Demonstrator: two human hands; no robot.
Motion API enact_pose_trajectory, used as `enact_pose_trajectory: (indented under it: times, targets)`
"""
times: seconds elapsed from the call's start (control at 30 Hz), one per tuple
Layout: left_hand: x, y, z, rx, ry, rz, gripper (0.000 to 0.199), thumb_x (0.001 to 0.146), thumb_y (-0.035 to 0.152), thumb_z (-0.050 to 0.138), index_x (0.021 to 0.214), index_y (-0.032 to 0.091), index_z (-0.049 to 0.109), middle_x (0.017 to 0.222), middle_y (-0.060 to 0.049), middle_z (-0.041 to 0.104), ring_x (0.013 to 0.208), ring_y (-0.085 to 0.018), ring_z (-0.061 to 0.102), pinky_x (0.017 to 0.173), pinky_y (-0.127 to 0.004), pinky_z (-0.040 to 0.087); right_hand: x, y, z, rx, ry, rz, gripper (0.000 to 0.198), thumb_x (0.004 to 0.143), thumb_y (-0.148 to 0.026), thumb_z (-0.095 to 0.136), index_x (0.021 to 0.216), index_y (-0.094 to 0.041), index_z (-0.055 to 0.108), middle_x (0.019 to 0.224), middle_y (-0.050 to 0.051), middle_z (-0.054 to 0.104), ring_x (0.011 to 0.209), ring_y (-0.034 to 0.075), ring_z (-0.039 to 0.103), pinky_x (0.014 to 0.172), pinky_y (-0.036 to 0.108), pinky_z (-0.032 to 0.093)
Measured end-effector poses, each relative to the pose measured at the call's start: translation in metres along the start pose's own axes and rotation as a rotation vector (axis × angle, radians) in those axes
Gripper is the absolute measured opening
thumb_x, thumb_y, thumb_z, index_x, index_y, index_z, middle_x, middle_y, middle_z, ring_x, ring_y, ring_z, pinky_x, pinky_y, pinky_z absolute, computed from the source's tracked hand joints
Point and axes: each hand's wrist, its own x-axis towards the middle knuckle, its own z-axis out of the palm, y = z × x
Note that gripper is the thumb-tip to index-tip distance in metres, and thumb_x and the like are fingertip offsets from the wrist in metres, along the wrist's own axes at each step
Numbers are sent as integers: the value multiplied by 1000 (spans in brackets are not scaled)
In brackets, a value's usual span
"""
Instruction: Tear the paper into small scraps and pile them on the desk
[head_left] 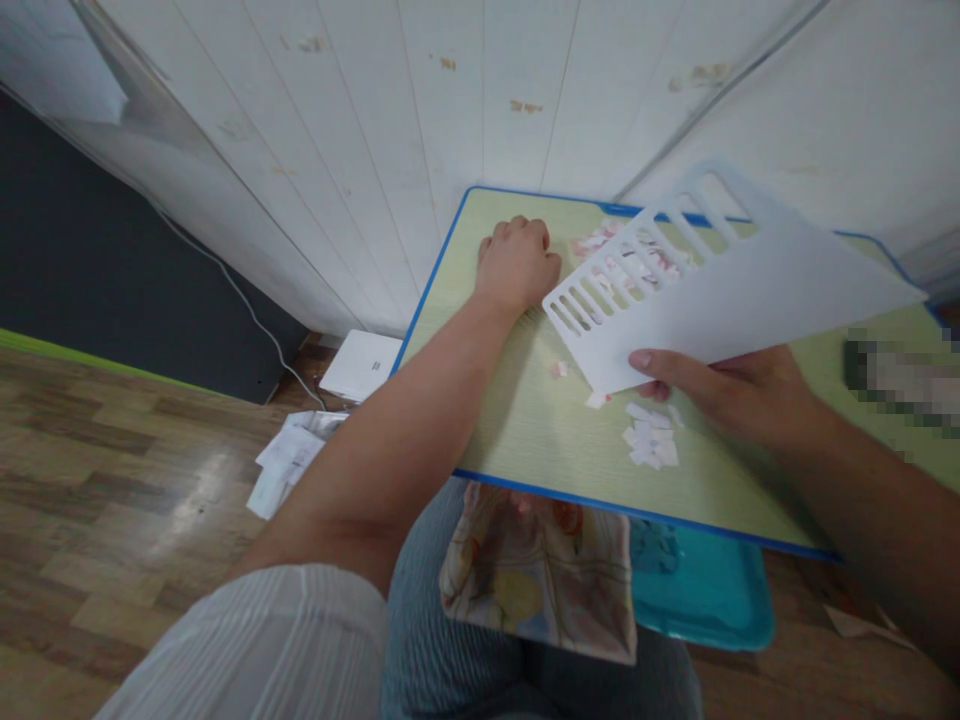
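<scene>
A: From the head view, what's the surface like?

B: A pale green bench (525, 440) with a blue rim, pushed against a white panelled wall (465, 90). Brown wood floor (112, 500), papers (289, 460) lying on it, a teal tray (705, 590) below the bench.

A: And the hands?

B: The left hand (516, 262) is curled into a fist, resting on the bench; what it holds I can't tell. The right hand (731, 395) pinches a white slotted sheet (720, 290) above the bench, over small paper scraps (651, 440).

Left hand (517, 262) fisted, arm stretched forward, right hand (739, 395) pinching closed, thumb on top
</scene>
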Motion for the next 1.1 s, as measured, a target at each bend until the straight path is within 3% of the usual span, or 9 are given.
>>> enact_pose_trajectory:
  times: [0.33, 0.5, 0.77, 0.97, 1.1]
  targets:
    - [-2, -2, -5, 62, -48, 38, 28, 118, 37, 62, 139, 28, 78, 153, -14, 75, 151, -38, 62, 127, -51, 51, 6, 9, 14, -120, -44, 20, 60, 105, -65, 81, 56, -32, 68, 65, 4, 78, 62, 26, 76, 63, 42, 66]
    - [-3, -1, -6, 80, -68, 49, 34, 121, 44, 58, 144, 28, 77, 156, -15, 74, 152, -39, 61, 127, -51, 50, 8, 4, 17, -100, -62, 29, 62, 105, -63, 80, 54, -32, 64, 65, 5, 78, 62, 26, 76, 63, 42, 66]
    - [-1, -1, -3, 54, -72, 47, 30, 119, 39, 61, 144, 28, 75, 157, -14, 72, 157, -41, 58, 129, -52, 48, 2, -5, 20, -28, -82, 43, 70, 102, -78, 80, 54, -31, 63, 62, 6, 75, 58, 25, 74, 55, 40, 63]
    - [-2, -1, -2, 54, -43, 46, 32, 120, 38, 57, 145, 29, 75, 159, -14, 72, 155, -40, 59, 128, -54, 49, 9, 0, 17, -61, -75, 71, 64, 105, -72, 80, 60, -30, 67, 71, 9, 80, 62, 29, 77, 59, 44, 65]
    - [-3, 0, -3, 42, -43, 43, 31, 122, 37, 57, 143, 28, 77, 157, -15, 73, 155, -39, 59, 129, -53, 49, 13, 1, 18, -41, -126, 102, 59, 101, -67, 86, 59, -31, 65, 64, 8, 76, 67, 31, 81, 62, 45, 69]
